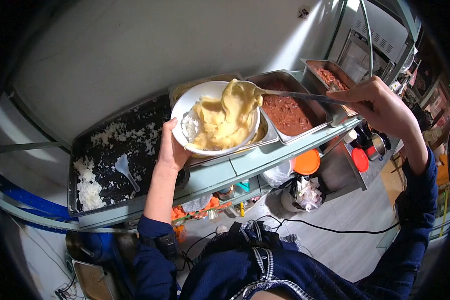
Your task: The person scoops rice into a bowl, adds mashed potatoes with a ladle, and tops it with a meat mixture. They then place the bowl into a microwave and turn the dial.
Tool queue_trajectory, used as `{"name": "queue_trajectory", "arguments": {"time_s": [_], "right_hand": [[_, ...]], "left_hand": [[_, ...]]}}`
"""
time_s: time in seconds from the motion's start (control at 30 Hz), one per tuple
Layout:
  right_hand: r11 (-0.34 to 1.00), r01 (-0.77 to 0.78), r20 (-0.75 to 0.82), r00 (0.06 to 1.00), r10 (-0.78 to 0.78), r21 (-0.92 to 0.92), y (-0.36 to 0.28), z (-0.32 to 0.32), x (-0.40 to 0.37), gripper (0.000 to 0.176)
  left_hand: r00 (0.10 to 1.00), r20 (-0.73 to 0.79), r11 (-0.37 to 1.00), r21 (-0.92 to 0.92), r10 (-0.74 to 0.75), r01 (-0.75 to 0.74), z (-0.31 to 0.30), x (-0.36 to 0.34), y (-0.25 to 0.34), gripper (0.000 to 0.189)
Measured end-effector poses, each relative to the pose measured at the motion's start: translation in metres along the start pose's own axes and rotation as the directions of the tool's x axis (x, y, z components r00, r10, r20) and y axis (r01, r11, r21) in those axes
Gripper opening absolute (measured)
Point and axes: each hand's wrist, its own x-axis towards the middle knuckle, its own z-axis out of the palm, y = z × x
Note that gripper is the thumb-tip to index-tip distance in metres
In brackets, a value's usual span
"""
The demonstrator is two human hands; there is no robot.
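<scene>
My left hand (pixel 172 150) grips the left rim of a white bowl (pixel 181 104), tilted toward me. Inside it lie white rice (pixel 190 126) and a thick yellow mash (pixel 212 122). My right hand (pixel 377 106) is closed around the handle of a long metal spoon (pixel 305 95). The spoon's head is over the bowl's upper right edge, covered with yellow mash that hangs down onto the mash in the bowl. Behind the bowl is a metal pan (pixel 271 136), mostly hidden by it. To its right a metal tray holds reddish-brown sauce (pixel 290 115).
A black tray (pixel 150 117) with scattered rice and a pale rice paddle (pixel 125 169) lies left on the shelf (pixel 210 181). Another reddish food tray (pixel 330 75) stands far right, near a metal upright. Below are an orange lid (pixel 306 162), a red lid (pixel 360 158) and a bagged bin (pixel 307 194).
</scene>
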Motion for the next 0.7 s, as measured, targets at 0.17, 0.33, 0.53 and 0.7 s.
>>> {"name": "queue_trajectory", "arguments": {"time_s": [0.17, 0.33, 0.53, 0.7], "right_hand": [[1.0, -0.018, -0.056, 0.998, 0.018, -0.011, -0.003, -0.006, -0.002, 0.035], [0.991, -0.071, -0.024, 0.997, 0.074, 0.118, -0.018, -0.013, -0.009, 0.039], [0.983, 0.008, 0.017, 1.0, -0.011, 0.185, -0.026, 0.012, -0.022, 0.041], [0.998, 0.005, -0.079, 0.997, 0.0, 0.061, -0.026, 0.022, -0.02, 0.047]], "left_hand": [[0.998, 0.069, 0.999, -0.05, 0.008, -0.005, 0.002, -0.001, -0.002, 0.063], [0.997, 0.072, 1.0, -0.006, -0.021, 0.022, -0.002, -0.005, -0.001, 0.067], [0.998, 0.05, 0.999, 0.018, -0.027, 0.026, 0.006, -0.014, 0.005, 0.068], [0.994, 0.108, 1.0, 0.026, 0.002, -0.005, 0.016, -0.024, 0.005, 0.067]]}}
